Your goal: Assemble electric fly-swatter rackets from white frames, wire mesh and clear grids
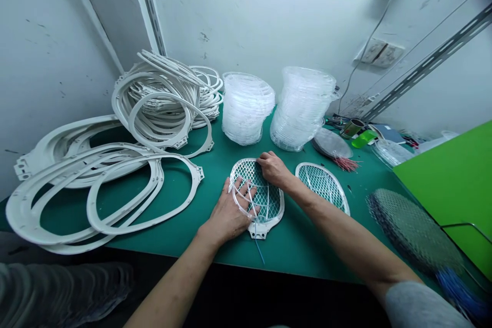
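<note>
In front of me on the green table lies a white racket-head frame (272, 225) with a diamond-patterned metal mesh (267, 197) inside it. Over its left part sits a thin clear-white ribbed ring (239, 204). My left hand (234, 212) lies on the lower left of the frame, fingers spread over the ring and mesh. My right hand (272, 168) is closed at the top rim, fingertips pinching there; exactly what sits between them is partly hidden. A blue wire (260, 251) runs from the frame's base towards me. A second meshed frame (323, 184) lies under my right forearm.
Loose white frames (180, 161) and a heap of frames (154, 97) fill the left. Two stacks of clear ribbed rings (246, 107) (302, 107) stand behind. At right are round mesh sheets (411, 225), red wires (346, 164), blue wires (459, 289), a tin (351, 128) and a green panel (453, 184).
</note>
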The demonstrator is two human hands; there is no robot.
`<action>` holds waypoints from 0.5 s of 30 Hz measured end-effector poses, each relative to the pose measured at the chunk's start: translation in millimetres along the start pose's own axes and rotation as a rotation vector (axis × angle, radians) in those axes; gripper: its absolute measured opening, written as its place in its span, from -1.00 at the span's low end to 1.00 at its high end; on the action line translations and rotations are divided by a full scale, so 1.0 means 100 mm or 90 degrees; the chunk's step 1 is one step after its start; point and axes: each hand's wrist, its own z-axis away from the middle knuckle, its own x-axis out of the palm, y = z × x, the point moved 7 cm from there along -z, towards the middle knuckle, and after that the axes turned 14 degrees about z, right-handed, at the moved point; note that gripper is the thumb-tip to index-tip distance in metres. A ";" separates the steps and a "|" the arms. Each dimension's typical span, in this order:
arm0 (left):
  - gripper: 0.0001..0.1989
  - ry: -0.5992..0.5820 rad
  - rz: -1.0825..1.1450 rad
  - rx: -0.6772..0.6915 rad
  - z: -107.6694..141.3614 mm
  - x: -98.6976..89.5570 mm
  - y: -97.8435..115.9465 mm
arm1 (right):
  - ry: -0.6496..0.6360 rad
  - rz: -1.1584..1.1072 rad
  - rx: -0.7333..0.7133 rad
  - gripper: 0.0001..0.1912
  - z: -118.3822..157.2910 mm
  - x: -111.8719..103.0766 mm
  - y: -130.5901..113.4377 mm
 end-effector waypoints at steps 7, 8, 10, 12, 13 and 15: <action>-0.40 -0.005 -0.012 -0.003 -0.01 0.04 -0.03 | -0.022 -0.010 0.065 -0.59 0.08 0.00 -0.04; -0.40 -0.005 -0.016 -0.004 -0.01 0.04 -0.03 | -0.017 -0.009 0.072 -0.58 0.09 -0.01 -0.05; -0.40 -0.006 -0.027 0.000 -0.01 0.04 -0.02 | -0.004 -0.005 0.084 -0.56 0.11 -0.01 -0.08; -0.39 -0.010 -0.034 0.003 -0.02 0.05 -0.01 | -0.007 -0.003 0.088 -0.54 0.11 -0.01 -0.09; -0.39 -0.014 -0.036 0.003 -0.02 0.05 0.00 | -0.017 -0.003 0.087 -0.54 0.11 -0.01 -0.09; -0.40 -0.019 -0.040 0.001 -0.04 0.03 0.01 | -0.038 0.003 0.079 -0.54 0.11 -0.01 -0.09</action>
